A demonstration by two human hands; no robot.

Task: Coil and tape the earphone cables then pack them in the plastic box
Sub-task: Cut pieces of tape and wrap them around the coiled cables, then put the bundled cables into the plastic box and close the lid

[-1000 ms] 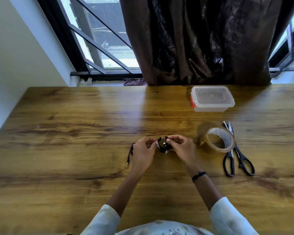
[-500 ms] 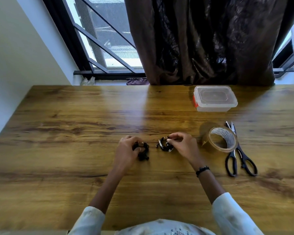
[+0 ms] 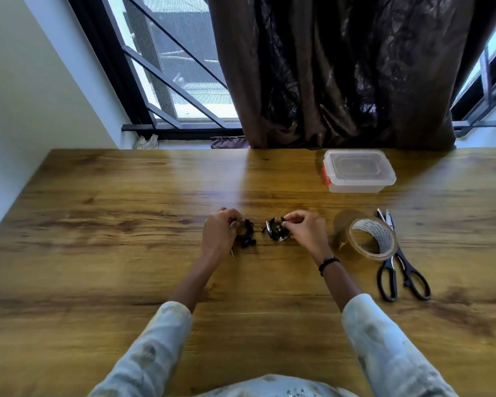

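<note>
A dark brown curtain [image 3: 341, 73] hangs behind a wooden worktop [image 3: 112, 224], with barred window panes to either side of it. At the far right of the worktop stands the plastic box [image 3: 358, 171], clear, its lid on, a red clasp on its left end. Nearer the person, a roll of brown tape [image 3: 370, 237] stands tilted on its edge, touching the blades of black-handled scissors [image 3: 398, 270] that lie just to its right. Nothing lies between the hands and the box — only bare wood.

In the middle of the worktop two bundles of black earphone cable sit a little apart, one at each hand. The left hand [image 3: 218, 233] has its fingers curled round the left coil [image 3: 246, 232], whose loose end trails down beside the hand. The right hand [image 3: 307, 229] pinches the right coil [image 3: 277, 232] between thumb and fingertips; pale glints show on this coil, though whether they are tape or metal I cannot tell. A dark bracelet [image 3: 328, 263] circles the right wrist, and both forearms come out of pale sleeves [image 3: 384, 348] at the bottom of the view.
</note>
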